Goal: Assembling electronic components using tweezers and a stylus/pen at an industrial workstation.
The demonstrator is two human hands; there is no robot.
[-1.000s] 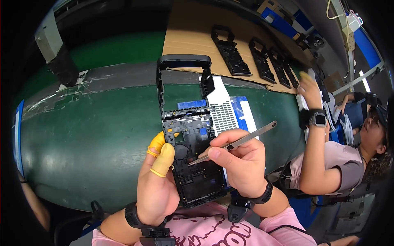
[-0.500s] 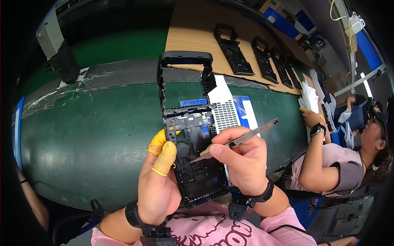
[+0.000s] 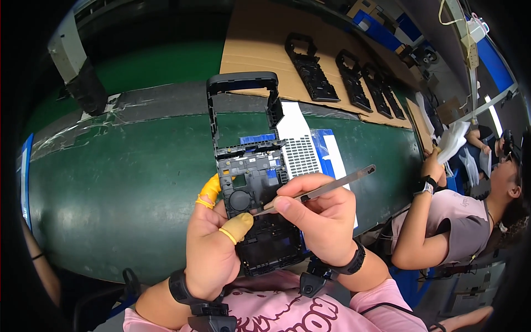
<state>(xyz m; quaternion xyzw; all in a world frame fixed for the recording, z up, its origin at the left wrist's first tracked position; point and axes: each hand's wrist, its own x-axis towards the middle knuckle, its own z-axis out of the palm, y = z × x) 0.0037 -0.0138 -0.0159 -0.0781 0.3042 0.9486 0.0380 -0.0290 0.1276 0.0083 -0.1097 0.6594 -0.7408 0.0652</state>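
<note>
A black plastic housing (image 3: pixel 260 188) with an open loop frame at its far end is tilted up in front of me. My left hand (image 3: pixel 213 243), with yellow finger cots on thumb and a finger, grips its left edge. The thumb lies on the housing's inner face, below a round disc-shaped part (image 3: pixel 240 201). Between thumb and fingers, my right hand (image 3: pixel 323 218) pinches metal tweezers (image 3: pixel 337 183). Their tips meet the housing right beside my left thumb; whether anything small is between them is hidden.
Behind the housing, a white sheet with a grid of small dark cells (image 3: pixel 301 155) lies on the green table (image 3: pixel 121 182). Several similar black housings (image 3: pixel 314 69) rest on cardboard (image 3: pixel 254 39) at the back. To the right, a co-worker (image 3: pixel 437 216) holds a white bag (image 3: pixel 454 141).
My left thumb has moved right and down onto the housing, next to the tweezer tips. The housing has shifted slightly left. The co-worker's hand and white bag have moved right.
</note>
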